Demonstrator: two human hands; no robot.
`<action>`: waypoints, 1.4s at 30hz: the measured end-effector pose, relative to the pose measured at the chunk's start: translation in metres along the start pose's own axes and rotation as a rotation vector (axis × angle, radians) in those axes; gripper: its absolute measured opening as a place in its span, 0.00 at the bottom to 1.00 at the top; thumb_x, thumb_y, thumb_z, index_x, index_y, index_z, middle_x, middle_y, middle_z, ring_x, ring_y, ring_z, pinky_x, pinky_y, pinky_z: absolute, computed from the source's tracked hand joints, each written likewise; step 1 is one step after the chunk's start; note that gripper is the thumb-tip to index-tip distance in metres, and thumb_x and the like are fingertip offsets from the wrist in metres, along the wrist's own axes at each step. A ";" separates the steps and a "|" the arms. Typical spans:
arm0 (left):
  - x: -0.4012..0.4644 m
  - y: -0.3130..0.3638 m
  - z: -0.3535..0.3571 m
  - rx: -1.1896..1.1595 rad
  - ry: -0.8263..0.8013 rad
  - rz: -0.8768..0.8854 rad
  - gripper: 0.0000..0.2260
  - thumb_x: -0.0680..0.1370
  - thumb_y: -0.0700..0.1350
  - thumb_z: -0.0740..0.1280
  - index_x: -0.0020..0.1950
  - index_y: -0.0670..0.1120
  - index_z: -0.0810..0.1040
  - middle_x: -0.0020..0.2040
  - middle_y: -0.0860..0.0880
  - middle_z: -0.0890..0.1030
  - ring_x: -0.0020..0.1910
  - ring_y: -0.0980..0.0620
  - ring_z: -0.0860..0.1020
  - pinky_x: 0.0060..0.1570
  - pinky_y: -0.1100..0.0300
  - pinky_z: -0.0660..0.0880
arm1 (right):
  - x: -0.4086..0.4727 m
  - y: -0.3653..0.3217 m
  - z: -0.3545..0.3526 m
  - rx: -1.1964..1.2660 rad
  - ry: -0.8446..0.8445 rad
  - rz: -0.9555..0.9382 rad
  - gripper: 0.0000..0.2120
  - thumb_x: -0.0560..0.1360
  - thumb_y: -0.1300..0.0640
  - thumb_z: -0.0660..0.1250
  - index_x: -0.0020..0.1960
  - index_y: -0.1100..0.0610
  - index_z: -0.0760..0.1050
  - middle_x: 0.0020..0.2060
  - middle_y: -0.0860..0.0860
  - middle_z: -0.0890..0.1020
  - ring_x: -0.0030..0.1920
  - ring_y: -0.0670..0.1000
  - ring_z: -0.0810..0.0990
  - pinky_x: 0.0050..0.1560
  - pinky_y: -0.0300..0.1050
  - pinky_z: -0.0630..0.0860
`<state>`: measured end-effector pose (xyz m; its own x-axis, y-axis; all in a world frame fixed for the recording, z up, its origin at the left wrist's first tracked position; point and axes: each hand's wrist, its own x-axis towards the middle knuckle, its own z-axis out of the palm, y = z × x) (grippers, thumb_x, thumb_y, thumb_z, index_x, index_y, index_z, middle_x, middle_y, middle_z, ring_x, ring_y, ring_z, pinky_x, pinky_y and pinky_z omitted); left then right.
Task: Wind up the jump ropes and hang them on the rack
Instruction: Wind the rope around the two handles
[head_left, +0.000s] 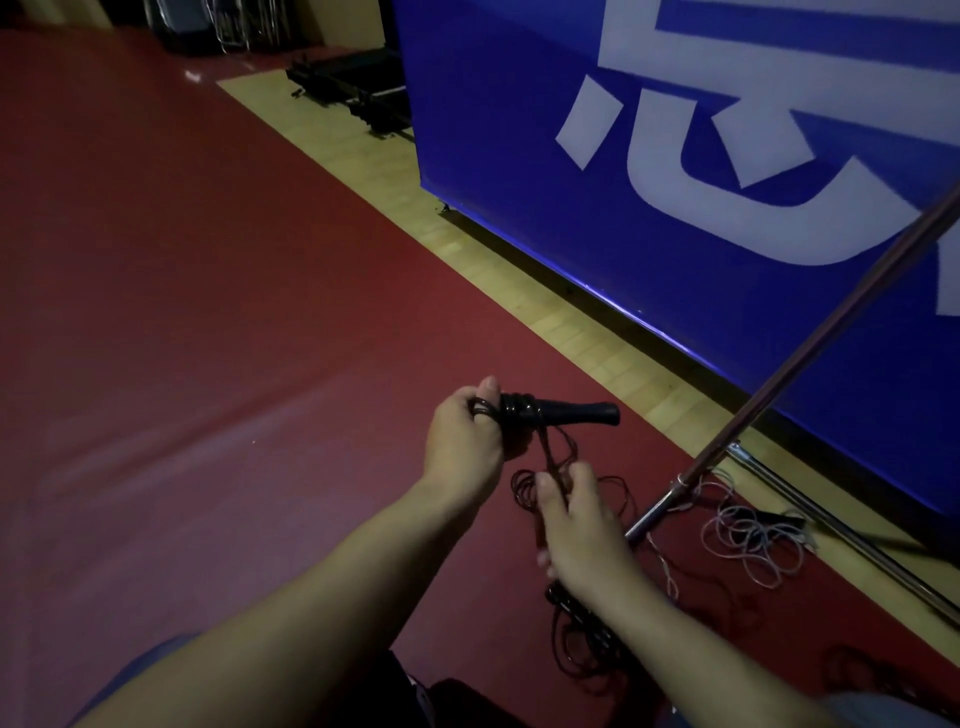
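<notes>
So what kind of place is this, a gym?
Probably a sports hall or gym: a red sports floor edged with wood, a big blue padded barrier with white lettering, and jump ropes lying loose beside a metal rack.

The only lettering is on the blue panel (675, 218): part of one large white Chinese character, cut off by the frame's upper and right edges. Its lower component resembles 心; the full character cannot be determined.
</notes>
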<state>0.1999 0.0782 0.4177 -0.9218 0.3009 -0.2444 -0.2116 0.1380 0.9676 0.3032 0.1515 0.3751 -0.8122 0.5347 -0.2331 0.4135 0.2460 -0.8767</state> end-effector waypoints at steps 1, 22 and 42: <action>-0.001 0.002 0.002 -0.051 -0.011 0.010 0.16 0.84 0.51 0.58 0.48 0.39 0.76 0.41 0.41 0.82 0.38 0.45 0.83 0.46 0.47 0.83 | 0.001 -0.005 0.000 0.090 -0.071 0.164 0.14 0.82 0.45 0.54 0.50 0.55 0.68 0.32 0.51 0.79 0.24 0.52 0.78 0.23 0.42 0.72; -0.024 0.030 -0.015 0.022 -0.267 0.101 0.20 0.84 0.53 0.56 0.46 0.45 0.83 0.42 0.45 0.84 0.45 0.48 0.84 0.53 0.52 0.81 | 0.013 -0.013 -0.022 0.104 -0.018 0.074 0.10 0.82 0.54 0.60 0.44 0.55 0.76 0.33 0.50 0.77 0.29 0.47 0.77 0.26 0.35 0.70; -0.025 0.024 -0.021 0.346 -0.625 -0.002 0.19 0.83 0.55 0.55 0.50 0.46 0.82 0.45 0.53 0.85 0.48 0.56 0.83 0.56 0.50 0.80 | 0.036 0.002 -0.031 0.330 -0.110 0.161 0.12 0.83 0.51 0.57 0.50 0.54 0.77 0.42 0.50 0.81 0.37 0.45 0.82 0.39 0.42 0.77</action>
<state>0.2107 0.0542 0.4482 -0.5408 0.7705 -0.3373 -0.0027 0.3994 0.9168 0.2876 0.1967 0.3779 -0.7943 0.4510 -0.4070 0.3992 -0.1175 -0.9093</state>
